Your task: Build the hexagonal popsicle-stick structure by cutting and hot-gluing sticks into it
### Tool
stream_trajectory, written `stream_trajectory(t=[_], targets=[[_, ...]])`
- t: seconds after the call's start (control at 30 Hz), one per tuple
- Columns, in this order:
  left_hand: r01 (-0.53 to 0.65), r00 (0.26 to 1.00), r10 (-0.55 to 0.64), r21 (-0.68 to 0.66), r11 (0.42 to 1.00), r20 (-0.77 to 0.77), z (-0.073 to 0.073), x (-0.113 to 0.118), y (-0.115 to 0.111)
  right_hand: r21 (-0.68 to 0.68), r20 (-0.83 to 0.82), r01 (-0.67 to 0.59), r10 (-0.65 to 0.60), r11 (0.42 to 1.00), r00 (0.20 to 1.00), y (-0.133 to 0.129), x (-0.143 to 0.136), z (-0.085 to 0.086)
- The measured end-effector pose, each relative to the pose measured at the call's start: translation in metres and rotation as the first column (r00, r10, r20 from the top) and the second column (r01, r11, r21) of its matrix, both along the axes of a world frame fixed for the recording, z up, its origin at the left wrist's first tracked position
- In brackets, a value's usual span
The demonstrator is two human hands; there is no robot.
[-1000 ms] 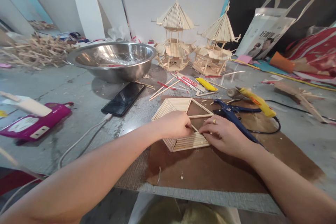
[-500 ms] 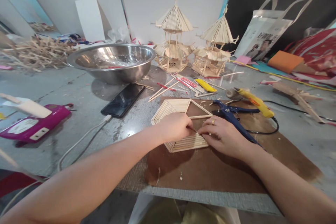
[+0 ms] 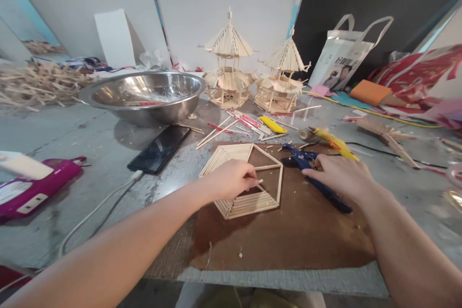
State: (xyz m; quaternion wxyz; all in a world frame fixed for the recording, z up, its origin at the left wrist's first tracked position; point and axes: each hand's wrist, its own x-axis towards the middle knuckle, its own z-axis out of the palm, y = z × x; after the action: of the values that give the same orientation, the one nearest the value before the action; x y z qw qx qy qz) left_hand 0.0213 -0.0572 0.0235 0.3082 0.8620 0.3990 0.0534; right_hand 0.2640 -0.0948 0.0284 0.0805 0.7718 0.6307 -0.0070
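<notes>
My left hand is closed in a pinch on a short thin wooden stick. It hovers over a flat hexagonal frame made of light wooden sticks. Rows of sticks fill the left and near sections of the frame, while the far right sections are open. To the right, my right hand has its fingers around the handles of blue hand cutters, which lie on the brown mat. The palm side of that hand is hidden.
Two stick pagodas stand at the back, beside a steel bowl. A phone on a cable lies left of the mat. Near the cutters sits a yellow glue gun with a black cord. A yellow knife lies among loose sticks.
My right hand has left the frame and moved right onto the blue cutters. My left hand stays over the frame, with the short stick now visible in its fingertips. The view has shifted slightly.
</notes>
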Motion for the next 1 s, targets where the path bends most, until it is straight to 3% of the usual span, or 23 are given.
stream_trajectory(t=[0.2,0.47,0.57,0.7,0.8,0.87,0.93,1.0], targets=[[-0.042,0.957,0.097,-0.200,0.979,0.275,0.002,-0.003,0.005,-0.078,0.023,-0.064,0.066,0.995,0.998,0.000,-0.005,-0.005],[-0.058,0.849,0.260,-0.407,0.911,0.460,0.000,-0.001,0.008,0.110,-0.083,0.055,-0.046,0.992,0.995,-0.001,-0.009,0.002],[-0.074,0.858,0.246,-0.364,0.928,0.451,0.001,-0.002,0.009,0.228,-0.151,0.038,-0.004,0.973,0.989,-0.002,-0.009,0.004],[-0.104,0.888,0.150,-0.129,0.986,0.434,0.000,-0.005,0.008,0.456,-0.380,0.120,0.071,0.882,0.922,-0.005,-0.008,0.007],[-0.136,0.895,0.116,0.016,0.991,0.430,0.000,-0.005,0.008,0.593,-0.626,0.286,0.208,0.753,0.751,-0.010,-0.009,0.011],[-0.150,0.887,0.092,0.095,0.984,0.452,0.000,-0.004,0.007,0.576,-0.789,0.398,0.359,0.714,0.498,-0.013,-0.011,0.013],[-0.156,0.875,0.054,0.173,0.973,0.482,0.000,-0.004,0.005,0.486,-0.870,0.410,0.469,0.772,0.150,-0.016,-0.013,0.013],[-0.164,0.863,0.033,0.217,0.962,0.505,0.000,-0.003,0.003,0.391,-0.881,0.318,0.451,0.864,-0.143,-0.017,-0.015,0.011]])
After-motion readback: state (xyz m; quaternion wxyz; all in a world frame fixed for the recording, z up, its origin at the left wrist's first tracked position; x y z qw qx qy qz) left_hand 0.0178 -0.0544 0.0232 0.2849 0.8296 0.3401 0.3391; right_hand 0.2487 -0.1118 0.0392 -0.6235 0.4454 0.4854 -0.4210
